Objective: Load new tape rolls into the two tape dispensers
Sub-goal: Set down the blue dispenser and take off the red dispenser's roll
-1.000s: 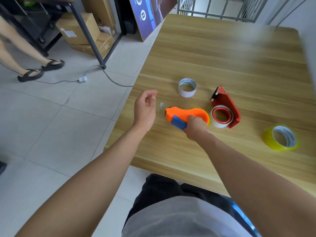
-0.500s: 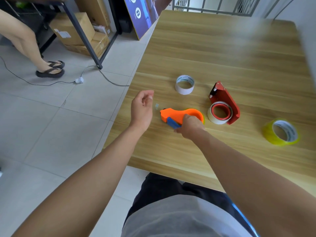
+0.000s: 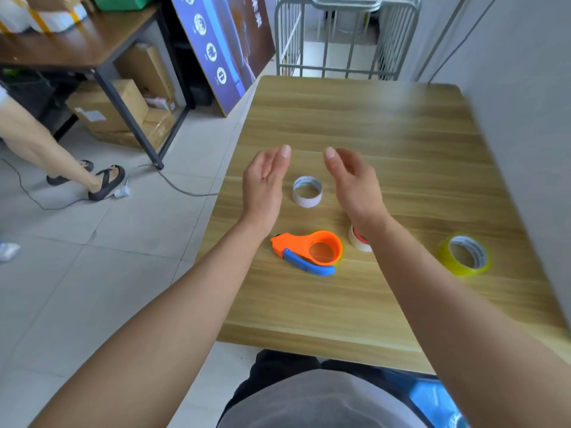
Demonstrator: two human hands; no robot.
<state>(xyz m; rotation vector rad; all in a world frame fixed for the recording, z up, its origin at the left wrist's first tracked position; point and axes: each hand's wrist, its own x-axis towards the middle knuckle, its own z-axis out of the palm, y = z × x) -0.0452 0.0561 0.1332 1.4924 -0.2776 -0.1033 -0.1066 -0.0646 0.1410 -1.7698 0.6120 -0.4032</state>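
Left hand: it is hovering above the wooden table, palm facing inward, fingers extended and lying loosely together, gripping nothing.
Right hand: it is mirroring the left, palm inward, fingers slack and slightly apart, also gripping nothing.
White tape roll: it is lying flat on the table between the two palms and below them, touching neither.
Orange dispenser: it is lying on its side at about 6 o'clock from the white roll, blue lever along its near edge; whether its ring holds tape cannot be told.
Red dispenser: it is mostly hiding under the right wrist, at about 5 o'clock from the white roll, with a pale roll showing on it.
Yellow tape roll: it is sitting flat, well apart, at about 4 o'clock from the white roll.
Step in hand: the person is probably closing in on the white roll, or pausing between actions.
Doing it well: one hand should be pinching the roll by its outer rim, not the sticky edge, while the other is steadying a dispenser.
Risk: the roll could be going on backwards, so the free end's direction needs checking first.
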